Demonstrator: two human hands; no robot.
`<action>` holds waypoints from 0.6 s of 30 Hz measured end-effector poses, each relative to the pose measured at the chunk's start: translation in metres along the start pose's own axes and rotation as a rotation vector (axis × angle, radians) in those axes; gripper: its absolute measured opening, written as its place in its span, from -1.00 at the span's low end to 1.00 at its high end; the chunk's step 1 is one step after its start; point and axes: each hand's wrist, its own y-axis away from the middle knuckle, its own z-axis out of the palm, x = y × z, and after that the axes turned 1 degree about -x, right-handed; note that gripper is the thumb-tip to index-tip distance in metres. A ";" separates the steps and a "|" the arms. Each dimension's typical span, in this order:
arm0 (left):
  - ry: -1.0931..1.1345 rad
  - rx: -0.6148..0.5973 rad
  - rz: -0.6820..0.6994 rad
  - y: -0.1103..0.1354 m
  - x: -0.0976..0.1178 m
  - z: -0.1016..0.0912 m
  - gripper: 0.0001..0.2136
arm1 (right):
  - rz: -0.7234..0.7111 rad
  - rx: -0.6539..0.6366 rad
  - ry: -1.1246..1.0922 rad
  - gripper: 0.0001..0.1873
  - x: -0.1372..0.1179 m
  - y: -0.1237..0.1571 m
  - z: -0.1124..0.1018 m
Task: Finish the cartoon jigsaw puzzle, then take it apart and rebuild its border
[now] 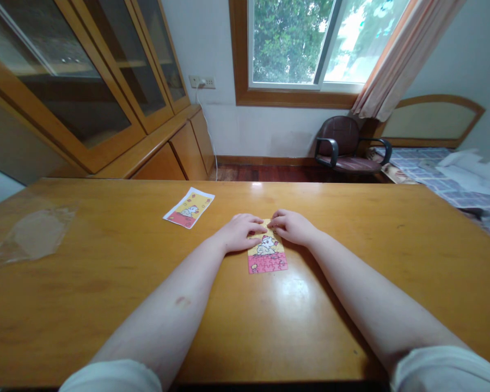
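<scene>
A small assembled jigsaw puzzle (267, 256), yellow above and pink below with a white cartoon animal, lies flat on the wooden table (106, 283). My left hand (239, 231) rests palm down on its upper left part, fingers stretched over the top edge. My right hand (293, 225) lies on the upper right part, fingers flat and pointing left. The fingertips of both hands nearly meet over the puzzle's top. A picture card (189, 207) with the same design lies further back on the left, apart from both hands.
A clear plastic bag (30, 234) lies at the table's left side. Wooden cabinets with glass doors (85, 81) stand to the left. Behind the table are a dark armchair (345, 144), a window (306, 41) and a bed (445, 174) at the right.
</scene>
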 end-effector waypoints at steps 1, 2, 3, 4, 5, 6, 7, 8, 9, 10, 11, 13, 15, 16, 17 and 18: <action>0.001 0.000 0.000 0.000 0.000 0.000 -0.71 | 0.001 -0.002 -0.001 -0.72 0.000 0.000 0.000; 0.001 0.000 0.001 0.000 0.000 0.000 -0.71 | 0.002 -0.002 -0.002 -0.72 0.000 0.000 0.000; 0.001 0.000 0.003 0.000 0.000 0.000 -0.70 | 0.004 0.001 -0.002 -0.73 0.000 0.000 0.000; 0.001 0.000 0.004 0.000 0.000 0.001 -0.70 | 0.009 0.008 -0.001 -0.74 0.000 0.000 0.001; 0.000 0.001 0.005 0.000 0.000 0.001 -0.70 | 0.019 0.018 0.004 -0.74 -0.001 0.000 0.001; -0.002 0.001 0.005 0.000 0.000 0.001 -0.70 | 0.035 0.031 0.013 -0.74 -0.001 -0.001 0.002; -0.004 0.003 0.005 0.000 0.000 0.001 -0.70 | 0.055 0.044 0.024 -0.73 -0.002 -0.001 0.002; -0.007 0.005 0.005 0.000 0.000 0.001 -0.71 | 0.073 0.054 0.037 -0.72 -0.003 -0.002 0.003; -0.010 0.007 0.006 0.001 -0.001 0.001 -0.71 | 0.085 0.059 0.049 -0.71 -0.004 -0.002 0.003; -0.011 0.010 0.008 0.001 -0.001 0.001 -0.71 | 0.089 0.056 0.059 -0.71 -0.005 -0.002 0.003; -0.012 0.013 0.010 0.001 -0.001 0.002 -0.72 | 0.087 0.049 0.066 -0.71 -0.006 -0.003 0.003; -0.006 0.018 0.011 0.000 -0.001 0.002 -0.72 | 0.070 0.029 0.074 -0.72 -0.008 -0.003 0.003; 0.012 0.020 0.014 -0.001 -0.001 0.001 -0.71 | 0.057 0.017 0.079 -0.73 -0.010 -0.003 0.003; 0.023 0.021 0.014 -0.001 -0.001 0.001 -0.70 | 0.056 0.016 0.080 -0.73 -0.010 -0.003 0.003; 0.033 0.023 0.014 -0.002 -0.001 0.000 -0.69 | 0.058 0.016 0.081 -0.73 -0.010 -0.003 0.003; 0.040 0.024 0.013 -0.002 0.000 0.000 -0.68 | 0.062 0.015 0.082 -0.73 -0.011 -0.004 0.003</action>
